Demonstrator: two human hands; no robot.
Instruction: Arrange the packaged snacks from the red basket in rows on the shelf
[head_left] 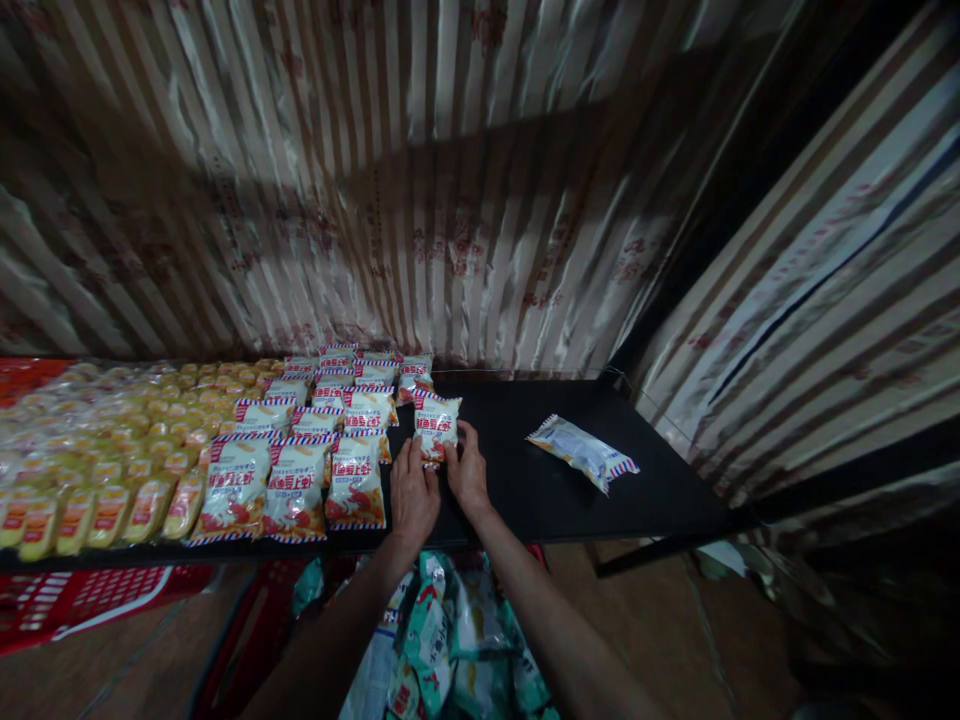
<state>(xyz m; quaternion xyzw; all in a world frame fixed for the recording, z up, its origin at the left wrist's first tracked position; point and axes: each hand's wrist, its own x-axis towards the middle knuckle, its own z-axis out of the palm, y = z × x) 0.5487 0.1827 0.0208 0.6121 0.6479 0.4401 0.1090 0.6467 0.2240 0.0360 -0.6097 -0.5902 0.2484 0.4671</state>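
Both my hands rest on a black shelf around one snack packet with a red, white and blue border. My left hand lies flat, fingers stretched toward the packet's lower left edge. My right hand touches its lower right corner, fingers extended. The packet sits at the right end of several rows of matching snack packets. One more packet lies face down, apart, farther right on the shelf.
Yellow wrapped snacks fill the shelf's left part. A bag of green packets sits below between my arms. Red plastic crates stand on the floor at left. Striped curtain hangs behind and right.
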